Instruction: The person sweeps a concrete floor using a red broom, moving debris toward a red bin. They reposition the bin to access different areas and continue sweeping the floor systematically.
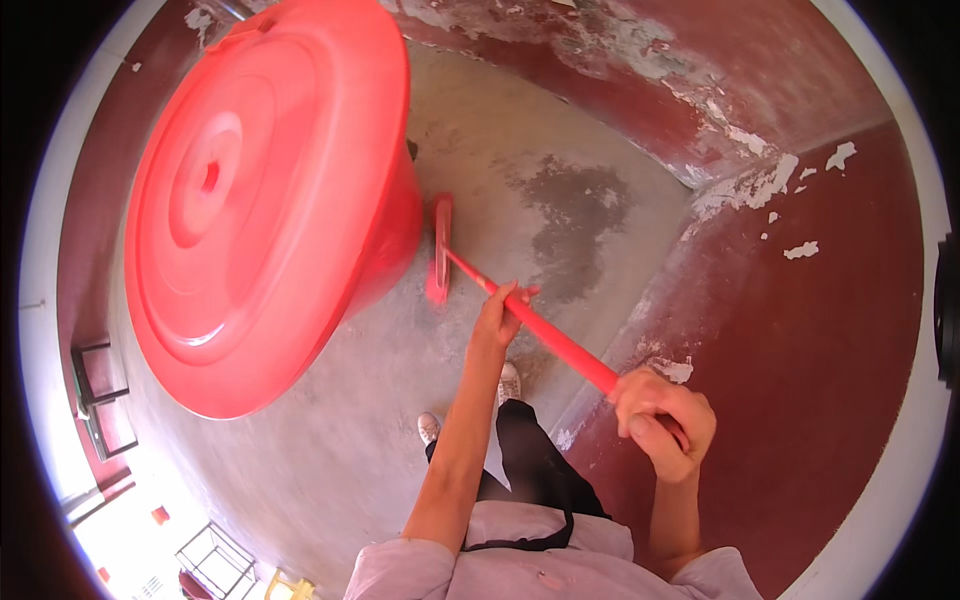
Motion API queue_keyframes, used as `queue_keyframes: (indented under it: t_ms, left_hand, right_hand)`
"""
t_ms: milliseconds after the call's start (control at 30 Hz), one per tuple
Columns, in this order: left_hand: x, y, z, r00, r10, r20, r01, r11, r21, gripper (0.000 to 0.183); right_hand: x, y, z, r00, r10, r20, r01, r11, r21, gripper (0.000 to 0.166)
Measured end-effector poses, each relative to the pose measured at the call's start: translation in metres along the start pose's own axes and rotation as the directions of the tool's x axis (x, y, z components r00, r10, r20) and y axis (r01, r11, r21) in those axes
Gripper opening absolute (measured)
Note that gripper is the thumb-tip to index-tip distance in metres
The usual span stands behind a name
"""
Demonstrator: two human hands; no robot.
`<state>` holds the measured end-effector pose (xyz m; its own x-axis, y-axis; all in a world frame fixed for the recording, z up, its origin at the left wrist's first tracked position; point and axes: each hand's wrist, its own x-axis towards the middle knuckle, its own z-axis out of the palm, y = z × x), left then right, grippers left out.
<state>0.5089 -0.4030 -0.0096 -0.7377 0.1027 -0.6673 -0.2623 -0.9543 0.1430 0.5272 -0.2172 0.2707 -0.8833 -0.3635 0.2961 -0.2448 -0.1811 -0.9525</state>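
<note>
A red broom handle [559, 341] slants across the view from lower right to upper left. My right hand [666, 424] is closed around its top end. Farther down the shaft, my left hand [504, 311] grips it, with a fingertip or two sticking out past the handle. At the far end, the broom head [442, 247] with pinkish-red bristles rests low at the concrete floor, somewhat blurred. A large red plastic bin with a round lid [292, 187] stands close to the left of the broom head and hides the floor behind it.
Maroon walls [817, 315] with peeling paint meet in a corner at right. A dark stain [577, 217] marks the concrete floor [360, 420]. Dark frames [105, 401] stand by the left wall. A metal frame [216, 559] and a yellow plastic item [290, 586] sit at lower left.
</note>
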Motion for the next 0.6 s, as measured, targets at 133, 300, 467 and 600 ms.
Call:
queue_keyframes:
  t_ms: [133, 300, 467, 600]
  left_hand:
    - [-0.004, -0.040, 0.086, 0.991, -0.040, 0.125, 0.035, 0.999, 0.039, 0.012]
    - [-0.014, -0.116, 0.132, 0.953, -0.282, 0.112, 0.289, 0.956, -0.051, 0.012]
    - [0.018, -0.164, 0.134, 0.858, -0.507, 0.079, 0.513, 0.853, -0.096, 0.010]
    - [0.064, -0.147, 0.144, 0.842, -0.529, 0.101, 0.539, 0.828, -0.155, 0.013]
  right_hand:
    - [-0.008, -0.034, -0.033, 0.942, -0.119, -0.314, 0.114, 0.993, -0.033, 0.041]
    - [0.007, -0.092, -0.049, 0.837, -0.105, -0.538, -0.004, 0.980, -0.198, 0.049]
    - [0.064, -0.062, -0.031, 0.856, -0.231, -0.463, 0.099, 0.952, -0.291, 0.033]
    - [0.135, -0.025, -0.015, 0.900, -0.081, -0.428, -0.070, 0.943, -0.325, 0.008]
